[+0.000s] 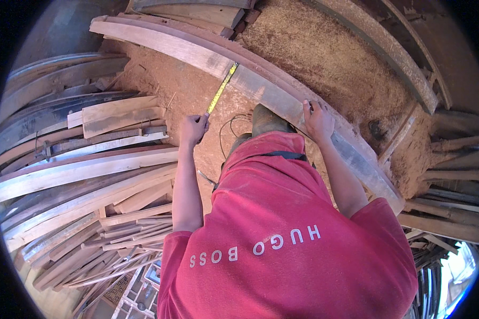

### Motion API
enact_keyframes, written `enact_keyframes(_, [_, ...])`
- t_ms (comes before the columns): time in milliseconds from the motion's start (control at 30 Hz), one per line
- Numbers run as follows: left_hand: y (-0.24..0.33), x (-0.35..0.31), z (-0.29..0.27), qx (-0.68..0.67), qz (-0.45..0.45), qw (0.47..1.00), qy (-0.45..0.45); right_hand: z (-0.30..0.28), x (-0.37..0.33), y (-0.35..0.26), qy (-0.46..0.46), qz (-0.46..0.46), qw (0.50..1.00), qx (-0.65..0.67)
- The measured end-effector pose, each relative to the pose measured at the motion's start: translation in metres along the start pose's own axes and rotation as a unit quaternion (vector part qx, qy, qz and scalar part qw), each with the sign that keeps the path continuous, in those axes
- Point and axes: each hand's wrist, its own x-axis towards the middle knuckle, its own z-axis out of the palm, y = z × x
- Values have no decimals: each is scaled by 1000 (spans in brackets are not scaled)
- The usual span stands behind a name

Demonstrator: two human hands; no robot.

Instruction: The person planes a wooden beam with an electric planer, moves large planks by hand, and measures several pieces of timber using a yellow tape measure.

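A yellow tape measure runs from my left hand up to the long wooden beam. My left hand is closed on the near end of the tape; the palm side is hidden, so I cannot tell if a case sits in it. The tape's far end touches the beam's top face. My right hand rests on the same beam further right, fingers somewhat apart and bent onto the wood. The beam crosses in front of me from far left to lower right.
Stacked long boards fill the left side, with thin offcuts below them. Sawdust covers the ground beyond the beam. Another curved timber lies at the far right. A dark cord lies near my feet.
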Motion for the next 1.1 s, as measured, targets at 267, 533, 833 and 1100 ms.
enact_keyframes(267, [7,-3,3,2,7,1000,4,0,2,1,-11,11,1000,-6])
enact_keyframes(533, [6,-2,2,-75,-6,997,-17,-6,3,-5,-32,25,999,-8])
enact_keyframes(833, [12,29,-42,72,-22,997,27,-5,3,-1,-70,57,995,-30])
enact_keyframes(1100, [12,18,-22,-147,-22,988,48,-6,0,6,-118,-195,972,-63])
